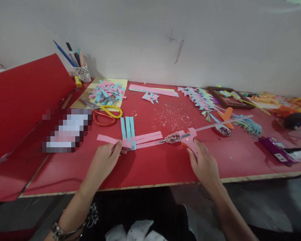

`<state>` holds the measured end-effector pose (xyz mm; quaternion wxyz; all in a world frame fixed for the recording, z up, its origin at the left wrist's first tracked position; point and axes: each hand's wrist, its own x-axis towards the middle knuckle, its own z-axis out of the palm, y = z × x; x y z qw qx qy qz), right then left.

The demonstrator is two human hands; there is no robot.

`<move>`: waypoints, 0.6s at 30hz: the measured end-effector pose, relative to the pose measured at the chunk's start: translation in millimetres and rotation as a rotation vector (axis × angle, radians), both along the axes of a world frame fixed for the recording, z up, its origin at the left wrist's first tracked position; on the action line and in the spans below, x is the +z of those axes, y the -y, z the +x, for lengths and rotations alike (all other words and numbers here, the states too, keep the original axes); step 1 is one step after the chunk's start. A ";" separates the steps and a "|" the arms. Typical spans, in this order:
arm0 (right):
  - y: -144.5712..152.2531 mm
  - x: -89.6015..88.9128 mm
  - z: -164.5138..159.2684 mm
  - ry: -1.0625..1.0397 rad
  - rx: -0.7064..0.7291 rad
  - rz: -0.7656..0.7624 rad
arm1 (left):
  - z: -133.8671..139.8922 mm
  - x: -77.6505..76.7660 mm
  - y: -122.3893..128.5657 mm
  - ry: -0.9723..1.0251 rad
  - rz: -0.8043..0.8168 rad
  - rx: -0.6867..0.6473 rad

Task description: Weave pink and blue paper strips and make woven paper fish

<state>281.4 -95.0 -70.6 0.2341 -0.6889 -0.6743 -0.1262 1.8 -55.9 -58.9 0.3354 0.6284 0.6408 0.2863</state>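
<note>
My left hand point(107, 155) pinches a pink paper strip point(105, 138) at the edge of a small weave. In that weave, blue paper strips point(127, 129) stand upright and cross pink strips point(149, 135) that run to the right. My right hand point(204, 160) is wrapped round the handle of a pink hot glue gun point(188, 140), which has a small light on its side. A long clear glue stick point(225, 122) sticks out of its back. The metal nozzle points left and lies close to the ends of the pink strips; whether it touches them I cannot tell.
Scissors point(106, 113) lie beyond my left hand, near a pile of paper strips point(107, 92). A blurred-out rectangular object point(67, 130) sits at left. Folded paper braids point(198, 97), a spoon point(222, 129) and a purple power socket point(276, 150) are at right. Scraps litter the red table point(150, 170).
</note>
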 end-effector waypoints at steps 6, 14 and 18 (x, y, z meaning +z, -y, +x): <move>-0.2 -0.3 6.0 0.012 -0.024 0.018 | -0.6 -3.0 -0.4 0.016 -0.010 -0.007; 2.0 1.2 18.0 0.034 -0.046 0.047 | -1.2 -2.8 -1.9 0.008 -0.012 -0.016; -4.2 5.9 26.6 0.011 -0.067 0.084 | -1.1 -1.7 -2.9 -0.014 -0.015 -0.011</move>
